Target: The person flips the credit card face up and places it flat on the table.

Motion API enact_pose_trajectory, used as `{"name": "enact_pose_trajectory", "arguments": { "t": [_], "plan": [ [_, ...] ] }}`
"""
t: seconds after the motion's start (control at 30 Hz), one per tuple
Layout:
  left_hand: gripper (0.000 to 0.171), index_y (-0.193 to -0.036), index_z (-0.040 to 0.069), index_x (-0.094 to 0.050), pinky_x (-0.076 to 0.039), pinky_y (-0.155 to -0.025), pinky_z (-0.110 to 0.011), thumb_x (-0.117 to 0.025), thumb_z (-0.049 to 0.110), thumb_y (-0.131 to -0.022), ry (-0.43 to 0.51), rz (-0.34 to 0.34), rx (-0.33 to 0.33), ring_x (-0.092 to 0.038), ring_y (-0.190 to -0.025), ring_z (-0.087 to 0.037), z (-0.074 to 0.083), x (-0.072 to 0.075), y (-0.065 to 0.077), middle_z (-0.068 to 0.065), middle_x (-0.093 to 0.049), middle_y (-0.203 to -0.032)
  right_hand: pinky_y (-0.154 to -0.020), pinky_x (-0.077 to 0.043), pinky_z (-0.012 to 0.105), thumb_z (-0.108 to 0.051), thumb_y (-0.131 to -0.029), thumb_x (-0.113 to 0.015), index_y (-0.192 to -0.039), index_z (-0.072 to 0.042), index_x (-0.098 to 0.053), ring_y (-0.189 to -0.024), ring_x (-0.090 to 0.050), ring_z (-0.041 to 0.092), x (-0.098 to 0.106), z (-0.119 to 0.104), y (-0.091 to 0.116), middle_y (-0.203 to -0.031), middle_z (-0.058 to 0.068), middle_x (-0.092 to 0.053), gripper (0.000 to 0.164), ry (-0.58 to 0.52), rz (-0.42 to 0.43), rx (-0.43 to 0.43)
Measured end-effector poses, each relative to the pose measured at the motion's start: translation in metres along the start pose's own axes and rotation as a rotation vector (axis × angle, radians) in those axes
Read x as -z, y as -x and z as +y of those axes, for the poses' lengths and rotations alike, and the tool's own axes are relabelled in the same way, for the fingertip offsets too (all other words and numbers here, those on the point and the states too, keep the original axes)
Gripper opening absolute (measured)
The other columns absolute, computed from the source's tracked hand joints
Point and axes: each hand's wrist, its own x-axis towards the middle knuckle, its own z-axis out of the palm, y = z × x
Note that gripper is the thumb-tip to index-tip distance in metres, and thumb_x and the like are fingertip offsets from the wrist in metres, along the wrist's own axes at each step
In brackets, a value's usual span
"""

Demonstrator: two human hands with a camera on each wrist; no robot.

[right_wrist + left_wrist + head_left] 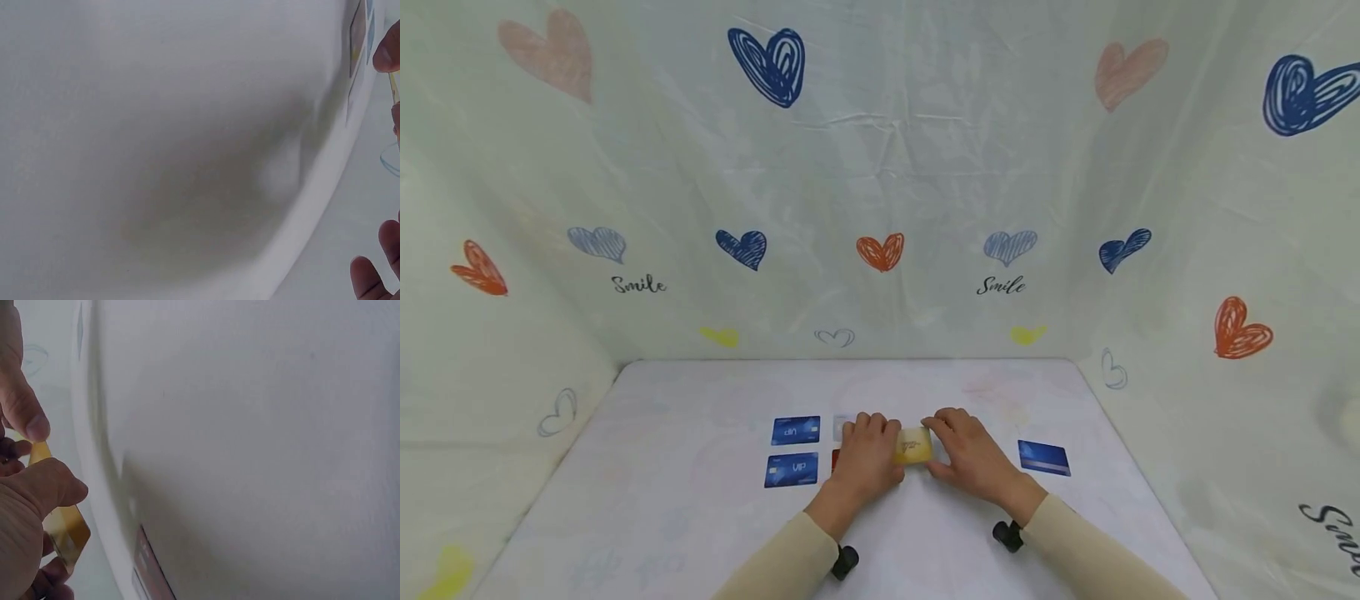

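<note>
A yellow card [913,446] with dark lettering is held up between both hands over the white table. My left hand [868,454] grips its left side, and in the left wrist view the thumb lies across the face of the yellow card [75,531] with fingers behind. My right hand [970,454] holds the right edge, index finger at the upper corner and thumb near the lower one. In the right wrist view a sliver of the yellow card [394,84] shows at the right border. A red card [835,460] is mostly hidden behind my left hand.
Two blue VIP cards, an upper one [796,430] and a lower one [792,470], lie left of the hands. A pale card [841,427] is partly covered by the left hand. Another blue card [1044,458] lies at right. A heart-printed curtain [880,167] surrounds the table [685,500].
</note>
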Motion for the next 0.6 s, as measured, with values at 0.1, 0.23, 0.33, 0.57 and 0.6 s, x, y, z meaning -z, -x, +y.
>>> {"name": "enact_pose_trajectory", "arguments": {
  "t": [0.1,0.23,0.33,0.57,0.6],
  "plan": [
    [0.063,-0.133,0.013,-0.064,-0.043,-0.094,-0.045,-0.090,0.038,-0.081,-0.014,0.004,-0.017,-0.051,-0.108,-0.026,0.003,-0.001,-0.001,-0.005,-0.063,-0.119,-0.097,-0.054,0.041,-0.036,-0.087,-0.086,-0.132,-0.012,-0.064,-0.109,-0.058,0.019,-0.001,0.002,-0.001,-0.123,0.003,-0.061,0.055,0.053,-0.002,0.013],
    [0.062,-0.131,0.013,-0.065,-0.042,-0.090,-0.043,-0.090,0.038,-0.081,-0.027,0.021,-0.028,-0.051,-0.106,-0.025,0.006,-0.002,-0.002,-0.005,-0.064,-0.118,-0.090,-0.052,0.039,-0.037,-0.084,-0.089,-0.129,-0.012,-0.066,-0.106,-0.056,0.018,-0.003,0.004,-0.001,-0.121,0.003,-0.060,0.056,0.092,0.009,0.034],
    [0.060,-0.129,0.013,-0.066,-0.042,-0.088,-0.042,-0.090,0.038,-0.080,-0.029,0.032,-0.035,-0.051,-0.105,-0.025,0.008,-0.004,-0.003,-0.005,-0.064,-0.117,-0.086,-0.050,0.037,-0.038,-0.083,-0.089,-0.127,-0.012,-0.067,-0.103,-0.056,0.018,-0.004,0.006,0.000,-0.119,0.002,-0.061,0.055,0.111,0.018,0.048],
    [0.058,-0.123,0.013,-0.069,-0.042,-0.085,-0.041,-0.090,0.043,-0.078,-0.061,0.058,-0.041,-0.053,-0.103,-0.024,0.010,-0.010,-0.002,-0.004,-0.067,-0.113,-0.084,-0.049,0.037,-0.039,-0.083,-0.089,-0.123,-0.011,-0.068,-0.103,-0.056,0.019,-0.007,0.013,0.006,-0.116,0.001,-0.063,0.053,0.114,-0.014,0.014],
    [0.057,-0.122,0.013,-0.069,-0.042,-0.085,-0.041,-0.089,0.043,-0.078,-0.067,0.058,-0.035,-0.053,-0.102,-0.024,0.010,-0.010,-0.002,-0.004,-0.068,-0.113,-0.085,-0.049,0.037,-0.040,-0.083,-0.089,-0.123,-0.012,-0.068,-0.103,-0.056,0.018,-0.008,0.014,0.006,-0.116,0.001,-0.062,0.053,0.111,-0.023,0.001]
  ]
}}
